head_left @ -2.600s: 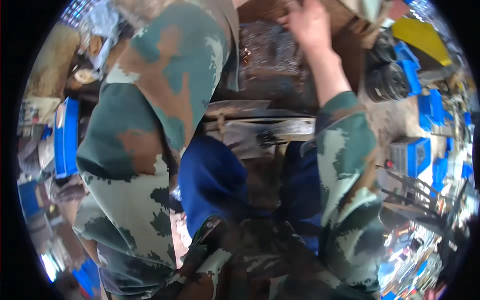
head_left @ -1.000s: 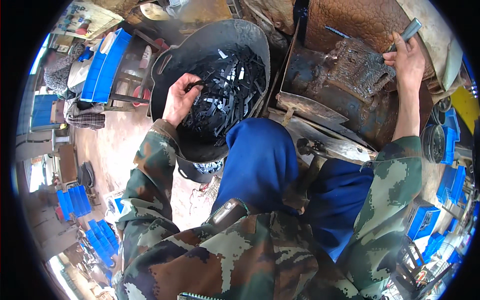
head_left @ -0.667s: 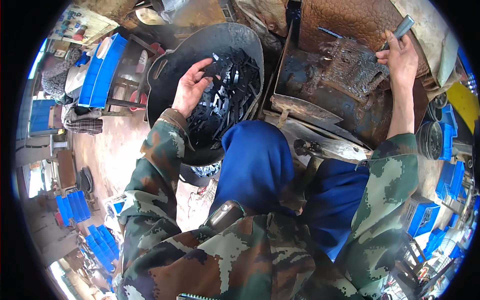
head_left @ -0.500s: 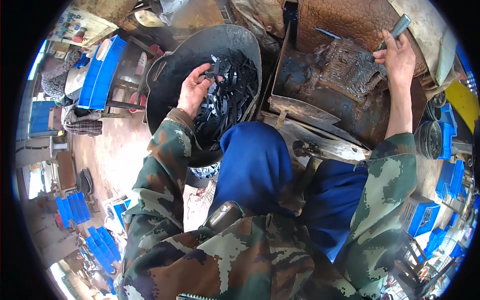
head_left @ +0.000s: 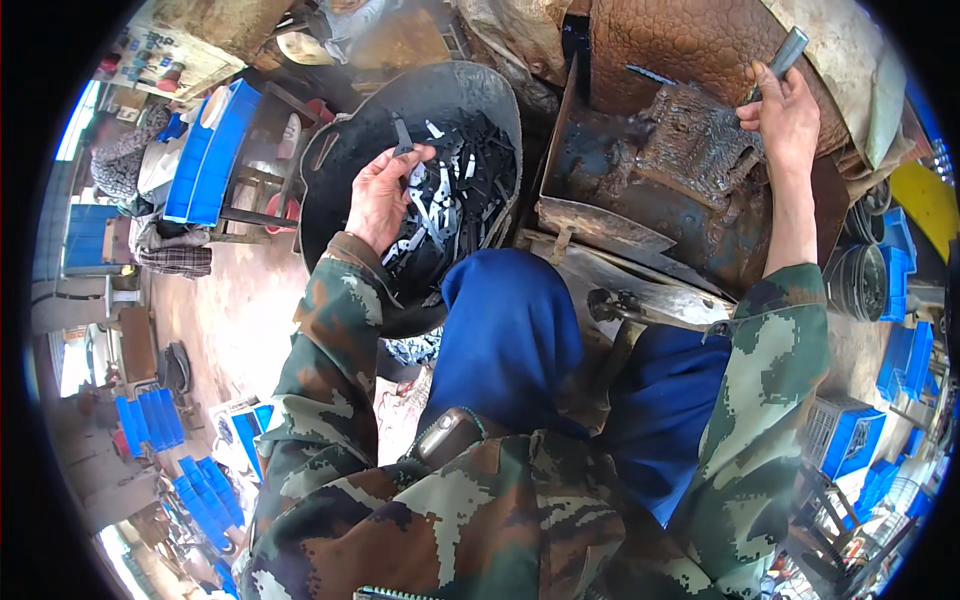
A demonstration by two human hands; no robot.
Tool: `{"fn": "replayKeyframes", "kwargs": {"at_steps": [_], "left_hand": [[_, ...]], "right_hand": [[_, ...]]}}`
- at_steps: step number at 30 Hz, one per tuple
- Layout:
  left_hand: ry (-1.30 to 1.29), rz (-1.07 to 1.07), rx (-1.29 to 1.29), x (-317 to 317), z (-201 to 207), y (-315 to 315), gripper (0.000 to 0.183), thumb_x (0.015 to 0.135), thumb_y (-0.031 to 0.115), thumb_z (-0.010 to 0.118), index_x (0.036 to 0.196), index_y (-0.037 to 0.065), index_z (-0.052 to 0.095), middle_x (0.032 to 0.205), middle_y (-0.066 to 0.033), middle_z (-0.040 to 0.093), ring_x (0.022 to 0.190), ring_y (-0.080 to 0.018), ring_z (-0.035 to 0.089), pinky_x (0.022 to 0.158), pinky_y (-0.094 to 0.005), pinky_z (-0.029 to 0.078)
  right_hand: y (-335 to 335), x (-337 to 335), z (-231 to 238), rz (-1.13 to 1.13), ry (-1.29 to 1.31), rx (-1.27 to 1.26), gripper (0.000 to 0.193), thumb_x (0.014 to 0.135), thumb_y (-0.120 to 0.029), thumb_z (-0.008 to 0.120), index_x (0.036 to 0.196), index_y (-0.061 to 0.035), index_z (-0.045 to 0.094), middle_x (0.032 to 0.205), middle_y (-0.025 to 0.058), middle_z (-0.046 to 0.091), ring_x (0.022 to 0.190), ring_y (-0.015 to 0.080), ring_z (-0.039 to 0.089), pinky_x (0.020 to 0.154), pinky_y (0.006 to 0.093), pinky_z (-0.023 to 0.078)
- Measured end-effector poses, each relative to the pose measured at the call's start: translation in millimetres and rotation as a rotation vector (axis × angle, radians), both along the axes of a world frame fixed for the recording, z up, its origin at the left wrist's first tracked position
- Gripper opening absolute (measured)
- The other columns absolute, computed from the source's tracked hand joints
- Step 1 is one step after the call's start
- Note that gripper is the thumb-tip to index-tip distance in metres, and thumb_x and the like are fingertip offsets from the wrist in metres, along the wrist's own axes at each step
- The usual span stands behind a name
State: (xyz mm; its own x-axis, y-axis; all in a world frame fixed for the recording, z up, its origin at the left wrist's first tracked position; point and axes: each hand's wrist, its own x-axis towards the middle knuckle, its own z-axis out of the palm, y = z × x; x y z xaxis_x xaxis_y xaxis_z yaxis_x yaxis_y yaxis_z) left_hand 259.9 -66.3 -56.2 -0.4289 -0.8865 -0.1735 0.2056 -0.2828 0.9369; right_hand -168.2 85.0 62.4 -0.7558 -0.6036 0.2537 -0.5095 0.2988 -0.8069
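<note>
My left hand [head_left: 376, 198] is closed in a pinch on a flat dark metal strip [head_left: 402, 132], which stands up above its fingertips. Below and beside it, many loose strips [head_left: 470, 165], some black and some shiny, fill a black tub [head_left: 326, 205] in front of me to the left. On the right, my right hand [head_left: 787, 125] is wrapped round a grey metal bar [head_left: 791, 48] whose round end sticks out past the thumb. Beneath that hand lies a wet, sludge-covered block [head_left: 695, 140] in a grimy metal trough [head_left: 592, 222].
A brown crusted sheet [head_left: 690, 45] rises behind the trough. My blue-clad knees [head_left: 512, 310] are close to the tub and trough. Blue bins stand at the left [head_left: 205, 150] and right [head_left: 845, 432]. A pulley wheel [head_left: 860, 280] sits beyond my right forearm.
My left hand has drawn back slightly toward me, and its fingers have closed on a strip that now points upward. My right hand has shifted slightly left, still holding the bar.
</note>
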Motion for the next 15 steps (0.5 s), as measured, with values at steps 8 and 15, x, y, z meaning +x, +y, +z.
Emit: {"fn": "replayKeyframes", "kwargs": {"at_steps": [8,15], "left_hand": [[0.081,-0.092,0.023,-6.8,33.4,24.5,0.029,0.099,0.019,0.056,0.122,0.003,0.06,0.089,-0.0101,0.067,0.052,-0.0093,0.045,0.051,-0.0238,0.036],[-0.02,-0.186,-0.033,-9.5,55.4,34.3,0.044,0.094,0.022,0.056,0.128,-0.007,0.055,0.102,-0.0105,0.068,0.058,-0.0085,0.042,0.057,-0.0238,0.035]], "right_hand": [[0.8,0.1,-1.6,0.002,-0.013,-0.076,0.031,0.096,-0.029,0.061,0.113,-0.0025,0.063,0.067,0.007,0.068,0.058,0.0105,0.066,0.058,0.0263,0.053],[-2.4,-2.4,-4.2,0.002,-0.014,-0.078,0.033,0.096,-0.03,0.062,0.114,-0.0025,0.063,0.067,0.0075,0.068,0.059,0.0114,0.068,0.058,0.0263,0.054]]}}
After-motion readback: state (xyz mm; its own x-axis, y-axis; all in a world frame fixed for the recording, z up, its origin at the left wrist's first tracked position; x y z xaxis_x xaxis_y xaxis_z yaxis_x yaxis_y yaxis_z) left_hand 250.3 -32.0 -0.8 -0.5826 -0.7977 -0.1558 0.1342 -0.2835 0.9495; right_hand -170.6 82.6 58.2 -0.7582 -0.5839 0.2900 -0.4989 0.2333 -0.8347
